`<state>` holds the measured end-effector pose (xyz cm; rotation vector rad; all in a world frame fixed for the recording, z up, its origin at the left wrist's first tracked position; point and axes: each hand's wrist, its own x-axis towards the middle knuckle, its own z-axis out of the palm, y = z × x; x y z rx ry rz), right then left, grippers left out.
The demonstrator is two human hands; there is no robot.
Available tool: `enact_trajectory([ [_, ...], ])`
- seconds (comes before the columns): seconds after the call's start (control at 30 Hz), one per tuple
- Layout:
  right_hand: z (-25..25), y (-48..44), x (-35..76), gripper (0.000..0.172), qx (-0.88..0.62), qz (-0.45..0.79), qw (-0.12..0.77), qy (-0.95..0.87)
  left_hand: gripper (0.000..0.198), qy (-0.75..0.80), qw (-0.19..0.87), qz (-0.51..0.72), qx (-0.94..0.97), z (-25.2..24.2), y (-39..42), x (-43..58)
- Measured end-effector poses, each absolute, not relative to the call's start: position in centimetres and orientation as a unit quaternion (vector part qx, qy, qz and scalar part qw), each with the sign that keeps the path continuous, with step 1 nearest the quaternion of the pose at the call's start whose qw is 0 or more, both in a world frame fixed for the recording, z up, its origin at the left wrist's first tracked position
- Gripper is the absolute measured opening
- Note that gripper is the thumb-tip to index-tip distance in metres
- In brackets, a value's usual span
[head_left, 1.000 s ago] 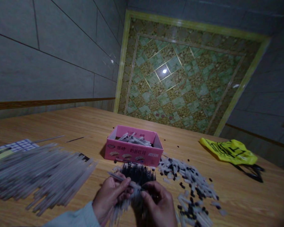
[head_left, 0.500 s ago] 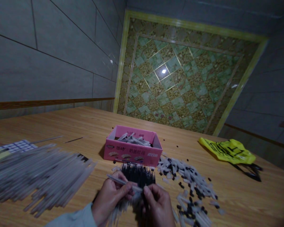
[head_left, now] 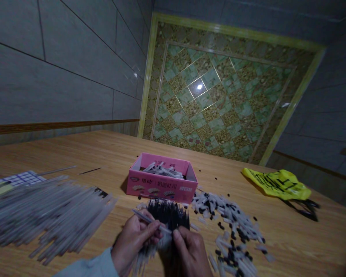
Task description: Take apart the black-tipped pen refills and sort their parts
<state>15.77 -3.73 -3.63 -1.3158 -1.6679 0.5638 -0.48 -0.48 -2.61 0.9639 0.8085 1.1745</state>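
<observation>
A slim, pale translucent tube, like a pen barrel, lies slanted in my left hand, pinched between thumb and fingers. At the tube's lower right end, my right hand is closed, its thumb and forefinger pressed together. Whatever the right fingertips grip is too small and hidden to name. Beneath and behind both hands lies a bundle of thin sticks with black ends, partly covered by the hands.
A pink box with pale pieces inside stands beyond my hands. Long translucent tubes are piled at left by a checked cloth. Small clear pieces and black plugs lie scattered at right, near a yellow bag.
My right hand has shifted slightly left and its fingers have closed up more at the tube's end. The tube has tilted a little; the left hand stays nearly in place.
</observation>
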Motion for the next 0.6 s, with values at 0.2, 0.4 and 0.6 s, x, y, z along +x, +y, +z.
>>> enact_trajectory([
  [0.2,-3.07,-3.97,15.85,0.024,-0.515,0.189,0.480,-0.684,0.032,0.363,0.658,0.516,0.411,-2.86,-0.28,-0.39],
  [0.4,-3.11,-3.84,15.76,0.036,-0.520,0.250,0.474,-0.664,0.034,0.364,0.652,0.515,0.421,-2.51,-0.57,-0.36],
  [0.6,-3.44,-3.83,15.46,0.033,-0.504,0.232,0.493,-0.670,0.035,0.369,0.651,0.515,0.419,-2.84,-0.52,-0.32],
])
